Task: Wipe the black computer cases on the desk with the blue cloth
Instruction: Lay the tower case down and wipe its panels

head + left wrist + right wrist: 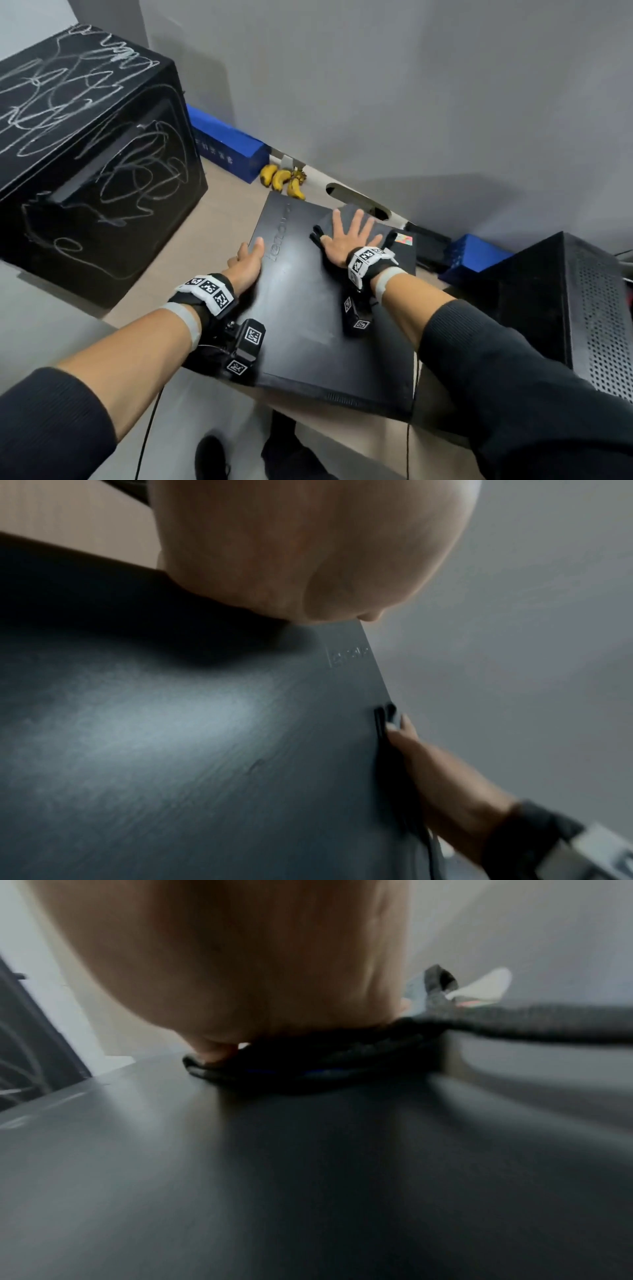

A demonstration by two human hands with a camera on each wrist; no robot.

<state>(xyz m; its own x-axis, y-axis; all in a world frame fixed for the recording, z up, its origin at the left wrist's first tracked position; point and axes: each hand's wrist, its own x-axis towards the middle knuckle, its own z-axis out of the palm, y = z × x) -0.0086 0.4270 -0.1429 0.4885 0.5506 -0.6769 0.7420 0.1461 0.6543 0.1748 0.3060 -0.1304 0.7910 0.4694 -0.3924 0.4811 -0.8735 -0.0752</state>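
Both of my hands rest on one flat black computer case lying on its side on the tabletop. Right hand: fingers spread straight, palm pressing a dark cloth flat against the far part of the case's top panel; the cloth reads nearly black in the head view, with a blue trace at its edge in the right wrist view. Left hand: steadies the case at its left edge, thumb on top; the other fingers are hidden, so I cannot tell whether they curl around the edge.

Three black cases are visible, largest first:
1. Cube-shaped case, far left, covered in white scribbles, well apart from my hands.
2. Flat case under my hands, with embossed lettering near its left edge.
3. Case with a perforated side, at right, just beside the flat case.

Two blue boxes stand against the wall, one behind the scribbled case and one at right. Three bananas lie beyond the flat case.
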